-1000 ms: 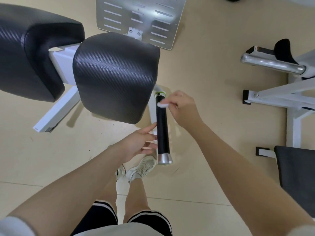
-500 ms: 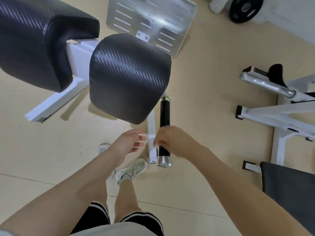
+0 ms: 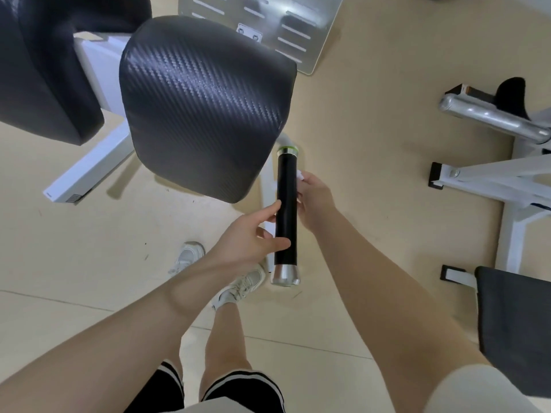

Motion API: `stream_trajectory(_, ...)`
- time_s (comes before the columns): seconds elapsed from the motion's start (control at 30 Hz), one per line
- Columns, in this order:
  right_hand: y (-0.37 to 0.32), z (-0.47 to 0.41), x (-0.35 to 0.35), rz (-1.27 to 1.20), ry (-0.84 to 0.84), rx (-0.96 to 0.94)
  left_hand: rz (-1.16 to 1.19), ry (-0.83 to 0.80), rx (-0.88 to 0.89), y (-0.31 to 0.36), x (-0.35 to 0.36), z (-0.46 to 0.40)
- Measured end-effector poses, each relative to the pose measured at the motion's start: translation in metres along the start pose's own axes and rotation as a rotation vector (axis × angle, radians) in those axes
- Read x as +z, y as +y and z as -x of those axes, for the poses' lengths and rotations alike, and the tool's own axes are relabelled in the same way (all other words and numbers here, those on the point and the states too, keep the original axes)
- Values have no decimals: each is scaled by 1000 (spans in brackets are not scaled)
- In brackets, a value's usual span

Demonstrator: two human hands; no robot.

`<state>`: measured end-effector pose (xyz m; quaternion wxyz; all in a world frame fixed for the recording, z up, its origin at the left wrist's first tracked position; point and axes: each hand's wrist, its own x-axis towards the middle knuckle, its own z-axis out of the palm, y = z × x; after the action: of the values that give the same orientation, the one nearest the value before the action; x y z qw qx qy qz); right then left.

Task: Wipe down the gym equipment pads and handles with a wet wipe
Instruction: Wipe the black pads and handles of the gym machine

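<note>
A black handle [image 3: 286,186] with a green ring at its top and a silver end cap at its bottom juts toward me beside a black textured seat pad [image 3: 205,108]. My left hand [image 3: 247,236] holds the handle's lower half from the left, thumb and fingers touching it. My right hand [image 3: 313,201] is against the handle's right side, fingers curled behind it. A bit of white wet wipe [image 3: 299,175] peeks out at the fingertips. Most of the wipe is hidden.
A second black pad [image 3: 44,70] sits at upper left on a white frame [image 3: 89,171]. A perforated metal footplate [image 3: 283,22] lies beyond. At right stand a white frame with a chrome bar [image 3: 489,117] and a dark grey pad [image 3: 515,323]. My legs and shoes are below.
My right hand, with the wipe, slid down the handle and has come back up to its middle. My left hand let go briefly and now holds the lower handle again.
</note>
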<state>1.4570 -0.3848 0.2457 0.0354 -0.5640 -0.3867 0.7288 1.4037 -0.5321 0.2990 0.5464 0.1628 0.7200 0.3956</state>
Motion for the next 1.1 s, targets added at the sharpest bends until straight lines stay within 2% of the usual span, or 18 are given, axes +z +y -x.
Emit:
stream_trajectory(0.07,13,4,-2,-59,-111,20,-21,7,5,1,0,-1)
stream_trajectory(0.23,54,54,-29,-122,-262,32,-63,3,13,7,2,2)
stream_trajectory(0.37,79,108,-48,-185,-205,118,-147,-41,13,13,-2,5)
stream_trajectory(0.43,77,131,-58,-307,-104,71,-193,-77,-8,18,-5,7)
stream_trajectory(0.5,69,155,-64,-408,24,-7,-372,-84,-5,25,-5,12)
stream_trajectory(0.57,61,181,-64,-409,112,-80,-525,-88,40,34,-4,26)
stream_trajectory(0.63,55,206,-54,-409,160,-131,-496,-154,88,49,-6,48)
stream_trajectory(0.77,53,253,-19,-443,217,-206,-238,-394,82,79,-17,98)
stream_trajectory(0.87,55,285,0,-549,249,-284,-287,-476,135,92,-20,125)
stream_trajectory(1.1,47,354,-2,-550,319,-433,-399,-666,234,117,4,175)
